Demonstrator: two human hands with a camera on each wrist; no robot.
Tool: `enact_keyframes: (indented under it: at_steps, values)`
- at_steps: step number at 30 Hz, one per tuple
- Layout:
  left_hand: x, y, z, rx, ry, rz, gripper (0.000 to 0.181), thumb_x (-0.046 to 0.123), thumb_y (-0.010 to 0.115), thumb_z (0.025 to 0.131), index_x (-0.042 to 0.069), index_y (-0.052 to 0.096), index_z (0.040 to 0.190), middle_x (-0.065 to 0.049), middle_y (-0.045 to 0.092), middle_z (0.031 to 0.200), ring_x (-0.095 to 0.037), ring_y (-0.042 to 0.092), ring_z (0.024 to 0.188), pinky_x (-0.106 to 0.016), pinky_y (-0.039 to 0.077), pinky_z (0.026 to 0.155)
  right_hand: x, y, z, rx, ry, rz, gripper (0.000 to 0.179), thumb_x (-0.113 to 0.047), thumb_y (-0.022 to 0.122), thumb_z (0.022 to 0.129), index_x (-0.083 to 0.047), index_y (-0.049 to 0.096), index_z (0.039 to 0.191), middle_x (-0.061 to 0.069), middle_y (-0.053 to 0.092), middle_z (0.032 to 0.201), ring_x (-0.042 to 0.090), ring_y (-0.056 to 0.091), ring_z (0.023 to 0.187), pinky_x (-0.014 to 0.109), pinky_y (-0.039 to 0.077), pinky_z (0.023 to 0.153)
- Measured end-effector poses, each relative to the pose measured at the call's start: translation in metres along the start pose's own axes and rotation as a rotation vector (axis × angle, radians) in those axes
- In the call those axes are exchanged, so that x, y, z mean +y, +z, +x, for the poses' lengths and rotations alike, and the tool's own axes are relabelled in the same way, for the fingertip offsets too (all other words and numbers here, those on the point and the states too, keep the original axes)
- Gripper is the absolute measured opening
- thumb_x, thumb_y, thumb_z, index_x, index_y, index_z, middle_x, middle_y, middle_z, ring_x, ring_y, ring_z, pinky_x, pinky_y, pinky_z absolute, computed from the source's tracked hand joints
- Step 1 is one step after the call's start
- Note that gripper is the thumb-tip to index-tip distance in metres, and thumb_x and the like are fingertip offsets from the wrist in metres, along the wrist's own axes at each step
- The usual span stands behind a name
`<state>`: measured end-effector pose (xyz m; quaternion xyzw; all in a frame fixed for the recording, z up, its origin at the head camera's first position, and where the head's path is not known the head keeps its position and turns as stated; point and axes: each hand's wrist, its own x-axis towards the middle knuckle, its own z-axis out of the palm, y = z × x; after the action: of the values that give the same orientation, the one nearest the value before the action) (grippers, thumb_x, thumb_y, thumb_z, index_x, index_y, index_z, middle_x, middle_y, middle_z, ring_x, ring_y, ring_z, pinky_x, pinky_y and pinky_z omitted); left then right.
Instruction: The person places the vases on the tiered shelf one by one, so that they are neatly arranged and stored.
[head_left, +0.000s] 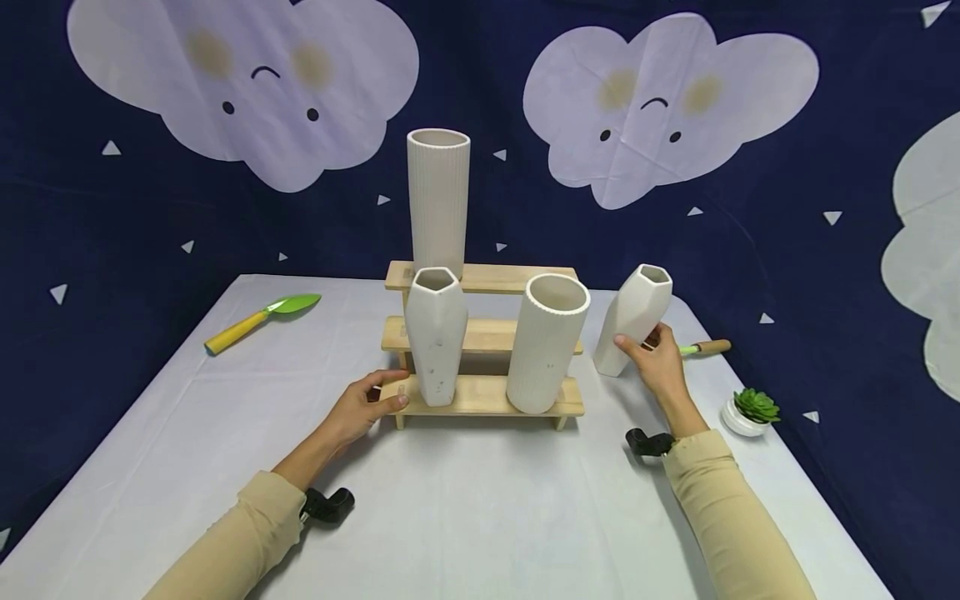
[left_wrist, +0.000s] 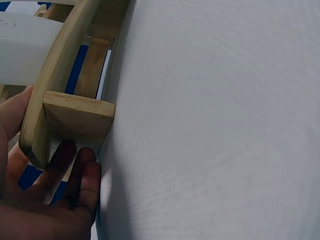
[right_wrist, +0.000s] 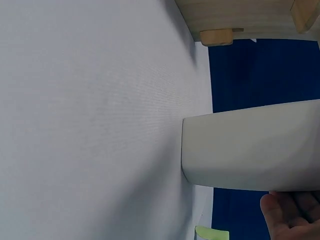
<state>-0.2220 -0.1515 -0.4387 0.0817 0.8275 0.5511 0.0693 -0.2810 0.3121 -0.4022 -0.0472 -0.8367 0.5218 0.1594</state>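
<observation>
On the lower right part of a three-step wooden stand (head_left: 480, 398) stands a ribbed white vase (head_left: 546, 350), and to its left a faceted white vase (head_left: 437, 342). My left hand (head_left: 358, 412) holds the left end of the bottom step, thumb above and fingers beneath the board in the left wrist view. To the right of the stand, my right hand (head_left: 654, 367) grips a second faceted vase (head_left: 633, 317) by its right side, thumb toward me. In the right wrist view that vase's base (right_wrist: 200, 150) meets the tabletop or sits very close to it.
A tall ribbed vase (head_left: 439, 204) stands on the top step. At left lies a green trowel with a yellow handle (head_left: 238, 332). A wooden-handled tool (head_left: 708, 347) lies partly behind my right hand, near a small potted succulent (head_left: 750, 410). Dark cloud-patterned fabric (head_left: 480, 50) hangs behind.
</observation>
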Motion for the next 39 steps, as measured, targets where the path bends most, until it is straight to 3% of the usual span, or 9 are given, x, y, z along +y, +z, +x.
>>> enact_keyframes:
  at_steps: [9,26,39]
  values:
    - [0.0,0.0,0.0,0.006,-0.004,0.0,0.052,0.033,0.069,0.085,0.017,0.053,0.133,-0.01,0.054,0.096,-0.017,0.045,0.081,-0.025,0.039,0.061,0.001,0.002,0.007,-0.007,0.008,-0.018,0.078,-0.03,0.071,0.084,0.002,0.03,0.141,0.025,0.047,0.135,0.034,0.046,0.124,0.042,0.039,0.103]
    - [0.002,0.0,-0.001,0.003,-0.006,0.003,0.053,0.033,0.068,0.086,0.016,0.052,0.133,-0.012,0.056,0.102,-0.018,0.046,0.082,-0.026,0.04,0.062,0.002,0.001,0.009,0.031,0.01,-0.036,0.074,-0.033,0.072,0.083,0.002,0.037,0.137,0.024,0.052,0.133,0.031,0.05,0.121,0.035,0.041,0.099]
    - [0.001,0.0,-0.002,0.003,-0.01,0.005,0.054,0.034,0.068,0.086,0.017,0.051,0.134,-0.013,0.056,0.105,-0.017,0.046,0.083,-0.025,0.041,0.062,-0.033,-0.01,0.005,0.047,-0.024,-0.059,0.072,-0.039,0.071,0.082,-0.003,0.041,0.136,0.017,0.056,0.129,0.018,0.053,0.111,0.02,0.042,0.086]
